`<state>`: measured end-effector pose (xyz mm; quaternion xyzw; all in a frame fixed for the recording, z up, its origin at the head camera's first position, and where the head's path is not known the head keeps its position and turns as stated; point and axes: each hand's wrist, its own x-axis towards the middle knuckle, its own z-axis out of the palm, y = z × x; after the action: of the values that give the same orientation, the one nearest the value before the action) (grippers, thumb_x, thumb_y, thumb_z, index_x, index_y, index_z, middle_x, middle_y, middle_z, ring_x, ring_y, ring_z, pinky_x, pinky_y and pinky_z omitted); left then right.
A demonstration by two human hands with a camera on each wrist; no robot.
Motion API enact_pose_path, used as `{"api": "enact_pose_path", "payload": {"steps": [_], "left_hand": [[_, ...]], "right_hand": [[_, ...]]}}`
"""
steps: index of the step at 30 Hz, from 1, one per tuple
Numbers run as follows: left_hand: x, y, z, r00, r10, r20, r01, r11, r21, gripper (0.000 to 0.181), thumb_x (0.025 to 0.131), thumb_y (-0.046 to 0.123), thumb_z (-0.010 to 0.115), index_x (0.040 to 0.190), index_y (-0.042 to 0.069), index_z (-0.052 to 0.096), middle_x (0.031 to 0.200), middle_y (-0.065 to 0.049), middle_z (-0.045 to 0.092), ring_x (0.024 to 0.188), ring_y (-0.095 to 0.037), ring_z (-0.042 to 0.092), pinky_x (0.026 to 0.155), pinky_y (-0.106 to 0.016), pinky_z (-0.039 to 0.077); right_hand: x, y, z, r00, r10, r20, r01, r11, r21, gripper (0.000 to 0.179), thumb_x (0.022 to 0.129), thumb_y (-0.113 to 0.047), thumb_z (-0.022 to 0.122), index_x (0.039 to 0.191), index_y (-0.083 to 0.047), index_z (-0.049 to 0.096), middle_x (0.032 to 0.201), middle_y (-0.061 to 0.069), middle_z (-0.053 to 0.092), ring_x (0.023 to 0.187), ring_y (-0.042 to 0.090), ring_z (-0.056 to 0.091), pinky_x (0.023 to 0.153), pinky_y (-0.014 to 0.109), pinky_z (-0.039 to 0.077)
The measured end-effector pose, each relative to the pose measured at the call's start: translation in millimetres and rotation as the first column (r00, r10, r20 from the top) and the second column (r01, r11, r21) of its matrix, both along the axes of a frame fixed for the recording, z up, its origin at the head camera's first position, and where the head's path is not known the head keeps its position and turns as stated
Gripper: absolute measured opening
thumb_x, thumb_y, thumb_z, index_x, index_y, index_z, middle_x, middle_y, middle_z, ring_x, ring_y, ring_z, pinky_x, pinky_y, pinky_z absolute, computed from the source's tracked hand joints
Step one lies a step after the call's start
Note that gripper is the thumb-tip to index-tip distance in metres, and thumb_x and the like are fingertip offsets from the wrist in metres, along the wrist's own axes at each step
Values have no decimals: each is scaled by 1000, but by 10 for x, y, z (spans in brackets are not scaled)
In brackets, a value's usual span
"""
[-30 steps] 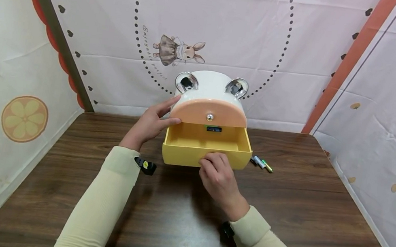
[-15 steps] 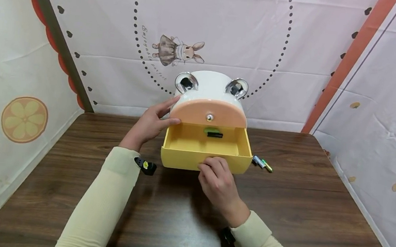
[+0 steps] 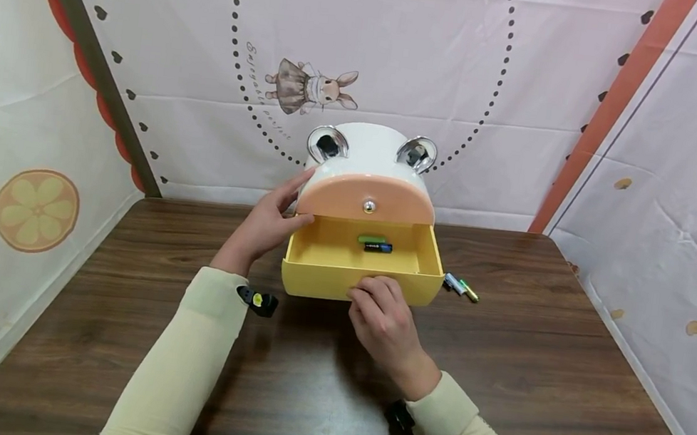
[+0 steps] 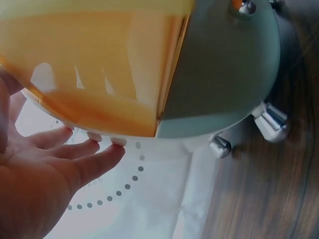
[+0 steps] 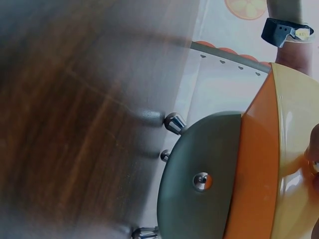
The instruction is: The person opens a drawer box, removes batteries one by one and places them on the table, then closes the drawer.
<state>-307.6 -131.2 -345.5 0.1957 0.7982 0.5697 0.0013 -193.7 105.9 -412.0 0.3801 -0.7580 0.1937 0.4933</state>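
Observation:
A frog-shaped storage box (image 3: 372, 150) with a white top, a peach upper front and shiny round eyes stands at the table's back. Its yellow lower drawer (image 3: 315, 280) is pulled out. Inside lie a green battery (image 3: 372, 239) and a dark blue-and-black battery (image 3: 378, 247), side by side. My right hand (image 3: 384, 322) pinches the drawer's knob (image 5: 314, 167), which the fingers mostly cover in the right wrist view. My left hand (image 3: 265, 226) rests against the box's left side, fingers extended, thumb near the front edge. The left wrist view shows its fingertips touching the white wall.
Several loose batteries (image 3: 457, 284) lie on the wooden table (image 3: 538, 368) just right of the drawer. Printed cloth walls (image 3: 431, 55) enclose the table at the back and both sides. Metal feet (image 5: 174, 123) hold the box above the tabletop.
The drawer has come slightly farther out toward me with my right hand. Both batteries inside have rolled forward, and the green one shows more fully. My left hand stays against the box.

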Motion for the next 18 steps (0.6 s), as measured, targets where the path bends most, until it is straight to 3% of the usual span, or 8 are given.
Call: {"api": "enact_pose_path", "payload": {"steps": [2,6,12,18], "left_hand": [[-52,-1,-76,1000,-4,-17,5,1000,31,77,89,6,62,148,45,32,159,11,24,146,-19,28,108,-51,40],[-41,29,-101,1000,17,-16,-16,996,83,80,86,-3,52,148,44,33,158,14,26,145,-15,28,107,-52,40],[-24,70,-122,997,72,-26,-69,994,88,77,88,-2,50,146,47,35,157,18,28,145,-12,27,109,-50,39],[-13,97,-124,995,86,-41,-83,994,75,74,89,1,49,146,45,35,158,16,26,147,-13,25,112,-49,35]], "right_hand": [[1,-1,-1,1000,9,8,-9,1000,-10,15,84,1,56,86,-3,70,91,9,63,85,26,55,79,35,48],[-1,-6,4,999,27,18,-27,999,-22,16,85,1,55,87,-3,70,91,9,63,85,26,56,80,36,48],[-4,10,19,998,53,26,-53,998,-19,15,88,-1,56,90,-2,71,93,10,64,86,26,56,80,36,49],[20,62,44,994,76,73,-76,997,0,13,90,-4,59,93,-3,72,95,10,64,89,26,57,81,36,50]]}}
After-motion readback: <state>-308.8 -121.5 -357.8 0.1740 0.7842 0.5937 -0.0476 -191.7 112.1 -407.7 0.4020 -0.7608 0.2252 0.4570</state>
